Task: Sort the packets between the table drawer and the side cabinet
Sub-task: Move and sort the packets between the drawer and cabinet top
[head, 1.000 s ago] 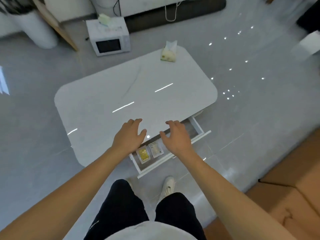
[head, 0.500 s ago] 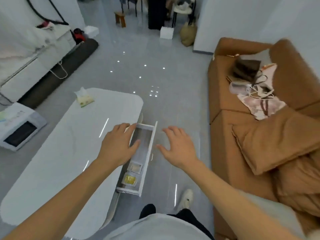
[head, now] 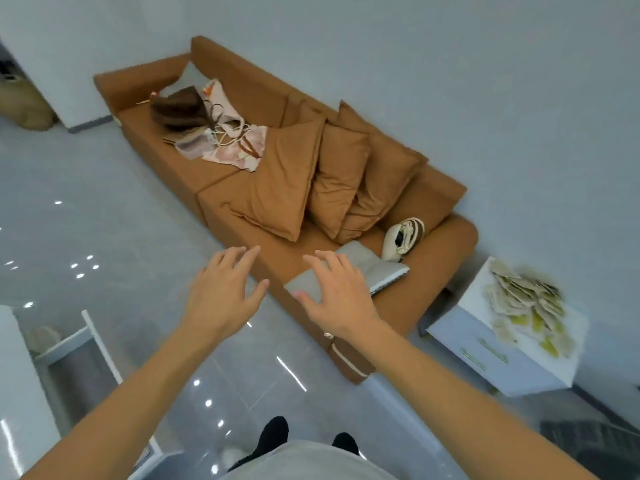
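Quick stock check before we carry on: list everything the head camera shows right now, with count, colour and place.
packets: a heap, beige and yellow, on top of the cabinet
cabinet: one, white, right of the sofa
drawer: one, white, open, lower left
sofa: one, brown, against the wall
cushions: three, brown, on the sofa
book: one, grey, open, on the sofa seat
bag: one, cream and brown, beside the book
clothes: a pile, pink and brown, sofa's far end
left hand: empty, fingers spread
right hand: empty, fingers spread

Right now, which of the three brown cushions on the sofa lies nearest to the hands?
The frontmost brown cushion, largest in view, overlapping the other two behind it.
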The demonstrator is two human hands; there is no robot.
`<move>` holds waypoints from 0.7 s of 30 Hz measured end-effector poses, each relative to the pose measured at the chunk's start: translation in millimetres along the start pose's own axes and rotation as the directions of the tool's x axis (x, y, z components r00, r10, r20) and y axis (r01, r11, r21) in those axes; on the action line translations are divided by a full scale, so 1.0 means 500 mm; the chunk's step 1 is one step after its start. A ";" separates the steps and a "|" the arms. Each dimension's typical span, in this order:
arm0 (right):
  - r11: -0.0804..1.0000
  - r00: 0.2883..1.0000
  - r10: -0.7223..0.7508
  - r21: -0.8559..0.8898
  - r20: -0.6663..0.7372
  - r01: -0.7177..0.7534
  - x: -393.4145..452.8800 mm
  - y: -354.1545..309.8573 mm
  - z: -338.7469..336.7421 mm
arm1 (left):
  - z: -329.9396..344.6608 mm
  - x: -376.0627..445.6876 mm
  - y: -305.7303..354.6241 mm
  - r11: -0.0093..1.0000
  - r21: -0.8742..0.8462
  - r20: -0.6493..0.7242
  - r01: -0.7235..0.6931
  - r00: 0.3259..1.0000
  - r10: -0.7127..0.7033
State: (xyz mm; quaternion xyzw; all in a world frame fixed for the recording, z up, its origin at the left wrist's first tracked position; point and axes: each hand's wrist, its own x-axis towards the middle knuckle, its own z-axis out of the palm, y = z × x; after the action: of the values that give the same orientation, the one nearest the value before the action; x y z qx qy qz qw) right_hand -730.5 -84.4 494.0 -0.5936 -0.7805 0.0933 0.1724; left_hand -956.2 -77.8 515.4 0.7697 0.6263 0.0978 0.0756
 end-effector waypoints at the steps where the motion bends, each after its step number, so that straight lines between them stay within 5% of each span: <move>1: 0.999 0.999 0.044 -0.010 -0.007 -0.044 -0.035 0.057 -0.026 | 0.020 0.014 0.063 0.999 -0.008 0.003 -0.044 0.999 0.044; 11: 0.913 0.921 0.385 -0.121 -0.062 -0.389 -0.371 0.578 -0.291 | 0.204 0.075 0.674 0.948 -0.100 0.088 -0.301 0.947 0.310; 21: 0.728 0.728 0.683 -0.030 -0.051 -0.685 -0.511 0.944 -0.336 | 0.368 0.212 1.019 0.843 -0.198 0.197 -0.500 0.822 0.534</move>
State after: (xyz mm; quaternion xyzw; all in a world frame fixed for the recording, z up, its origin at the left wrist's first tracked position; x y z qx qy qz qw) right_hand -184.1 -207.9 443.5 -0.8447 -0.5059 0.1212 0.1262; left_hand -406.4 -76.8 464.7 0.9097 0.3711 0.0619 0.1756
